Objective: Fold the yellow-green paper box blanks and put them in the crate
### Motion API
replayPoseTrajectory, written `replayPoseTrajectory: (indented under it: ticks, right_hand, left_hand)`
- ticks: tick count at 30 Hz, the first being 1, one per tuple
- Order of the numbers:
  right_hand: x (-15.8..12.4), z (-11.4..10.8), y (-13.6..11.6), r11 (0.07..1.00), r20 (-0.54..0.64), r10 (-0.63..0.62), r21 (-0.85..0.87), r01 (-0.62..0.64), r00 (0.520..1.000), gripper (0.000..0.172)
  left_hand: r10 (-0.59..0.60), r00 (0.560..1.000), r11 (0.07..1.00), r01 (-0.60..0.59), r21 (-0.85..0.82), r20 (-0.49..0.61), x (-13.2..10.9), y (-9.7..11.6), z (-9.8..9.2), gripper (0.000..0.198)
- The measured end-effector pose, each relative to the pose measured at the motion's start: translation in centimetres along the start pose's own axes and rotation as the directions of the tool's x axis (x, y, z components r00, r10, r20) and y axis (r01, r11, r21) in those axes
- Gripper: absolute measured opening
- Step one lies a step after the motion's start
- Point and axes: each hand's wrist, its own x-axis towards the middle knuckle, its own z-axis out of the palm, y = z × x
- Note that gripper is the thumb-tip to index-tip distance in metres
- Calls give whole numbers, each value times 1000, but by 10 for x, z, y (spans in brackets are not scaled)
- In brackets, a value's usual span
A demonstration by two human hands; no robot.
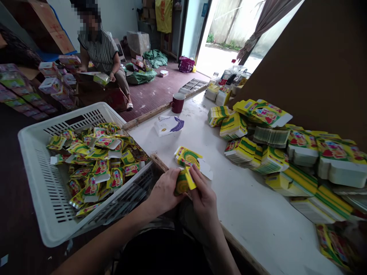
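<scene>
Between my two hands, over the table's near edge, is a small yellow and green carton (182, 184). My left hand (165, 191) grips its body, thumb on top. At its right end, the fingers of my right hand (204, 193) pinch a yellow flap of the same carton. Just beyond my hands another yellow carton (187, 156) lies on the white table (243, 214), its white flap sticking out to the right. To my left stands a white plastic crate (37, 179) holding many small yellow cartons (91, 187), several with flaps standing out.
Stacks of flat yellow cartons (298, 145) line the table's right side. A dark red mug (177, 103) and a white and purple packet (169, 125) stand farther back. Across the floor a person (100, 53) sits beside piled boxes (54, 78). A wooden strip (159, 162) edges the table.
</scene>
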Motion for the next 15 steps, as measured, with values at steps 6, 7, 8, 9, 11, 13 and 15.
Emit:
replayPoseTrajectory:
  ticks: [6, 7, 8, 9, 11, 13, 15]
  right_hand:
    - [18, -29, -2, 994, 320, -35, -85, 65, 947, 26]
    - [22, -34, -4, 996, 381, -24, -73, 56, 924, 24]
    - [25, -37, -6, 997, 430, -9, -63, 39, 903, 23]
    - [27, -38, -7, 998, 453, 11, -56, 16, 891, 22]
    - [25, -32, -10, 999, 405, 47, -37, -35, 913, 22]
    - [21, -20, -9, 995, 272, 66, 52, -83, 960, 34]
    - [19, -9, -3, 980, 139, 93, 165, -115, 986, 58]
  left_hand:
    - [-63, 989, 997, 67, -26, 131, 8, -2, -32, 71]
    - [-75, 984, 997, 80, -20, 159, 8, -1, -35, 74]
    - [-75, 980, 997, 80, -20, 184, 7, 1, -37, 74]
    - [-68, 978, 997, 73, -22, 196, 6, 2, -36, 71]
    - [-63, 984, 997, 70, -39, 166, 5, 6, -33, 64]
    - [-95, 989, 981, 112, -160, 110, 5, 7, -29, 59]
    - [-194, 980, 873, 147, -466, -54, 8, 5, -30, 52]
